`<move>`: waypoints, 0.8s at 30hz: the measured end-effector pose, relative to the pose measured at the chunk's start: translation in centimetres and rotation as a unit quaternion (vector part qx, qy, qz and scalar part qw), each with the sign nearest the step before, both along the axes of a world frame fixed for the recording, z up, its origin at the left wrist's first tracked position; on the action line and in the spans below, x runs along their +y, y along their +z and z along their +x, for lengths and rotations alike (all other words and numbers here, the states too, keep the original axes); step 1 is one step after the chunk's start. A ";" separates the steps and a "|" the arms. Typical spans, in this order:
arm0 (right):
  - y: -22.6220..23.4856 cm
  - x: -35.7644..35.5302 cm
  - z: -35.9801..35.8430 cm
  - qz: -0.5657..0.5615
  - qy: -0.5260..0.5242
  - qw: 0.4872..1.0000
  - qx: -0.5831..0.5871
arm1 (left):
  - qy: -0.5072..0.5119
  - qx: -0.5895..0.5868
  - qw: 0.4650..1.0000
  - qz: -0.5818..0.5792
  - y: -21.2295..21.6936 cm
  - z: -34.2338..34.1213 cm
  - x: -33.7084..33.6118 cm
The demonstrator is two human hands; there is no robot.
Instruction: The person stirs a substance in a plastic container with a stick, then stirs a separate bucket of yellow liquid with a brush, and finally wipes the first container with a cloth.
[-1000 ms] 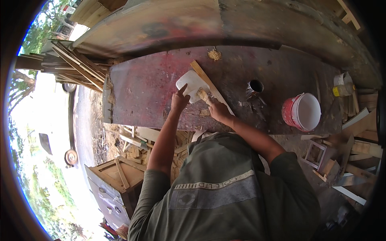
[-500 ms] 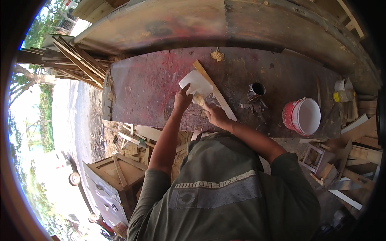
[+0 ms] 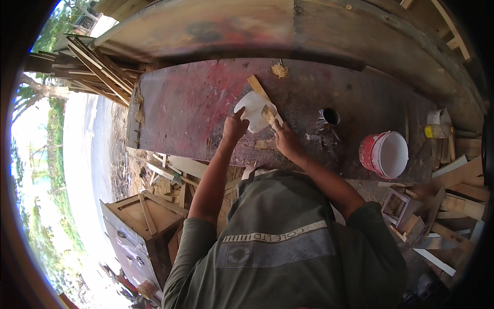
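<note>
My left hand [image 3: 234, 126] is closed on the near left edge of a white, somewhat translucent piece of plastic [image 3: 251, 106], held above the workbench. My right hand [image 3: 289, 142] grips a flat scraper [image 3: 268, 114] with a tan, smeared-looking blade. That blade lies over the right part of the plastic piece, apparently touching it. Beneath both runs a long wooden strip [image 3: 257, 86]; its far end shows, while the plastic and my right hand hide most of the rest.
Right of my hands stand a dark open can [image 3: 329, 117] and a red-and-white bucket [image 3: 368, 152]. A sawdust heap [image 3: 279, 70] lies at the bench's [image 3: 180, 108] far side. Wood boards [image 3: 103, 69] are stacked at left; offcuts [image 3: 453, 201] lie at right. A wooden cabinet [image 3: 154, 211] stands near left.
The plastic piece has shifted slightly right and now covers more of the wooden strip. My right hand and the scraper have moved right, with the blade farther up the plastic.
</note>
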State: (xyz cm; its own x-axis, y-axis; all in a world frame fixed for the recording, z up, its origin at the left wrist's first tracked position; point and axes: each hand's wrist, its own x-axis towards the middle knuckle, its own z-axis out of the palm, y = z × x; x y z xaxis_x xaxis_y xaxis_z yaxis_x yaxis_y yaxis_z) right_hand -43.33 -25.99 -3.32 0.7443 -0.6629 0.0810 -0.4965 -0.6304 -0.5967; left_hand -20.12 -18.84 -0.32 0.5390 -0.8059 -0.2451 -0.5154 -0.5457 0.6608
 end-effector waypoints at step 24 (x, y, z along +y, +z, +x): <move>-6.9 -2.6 -6.9 -0.052 -0.031 0.998 0.011 | -0.147 -0.212 0.964 0.071 -3.0 -10.3 -3.7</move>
State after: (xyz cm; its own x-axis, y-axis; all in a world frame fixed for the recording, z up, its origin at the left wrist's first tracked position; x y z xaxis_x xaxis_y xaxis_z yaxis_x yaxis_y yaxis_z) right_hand -50.22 -28.56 -10.26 0.7046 -0.6964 0.1363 -0.5484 -0.6563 -0.5182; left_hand -30.38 -22.58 -3.37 0.3693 -0.9132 -0.1724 -0.8681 -0.4052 0.2866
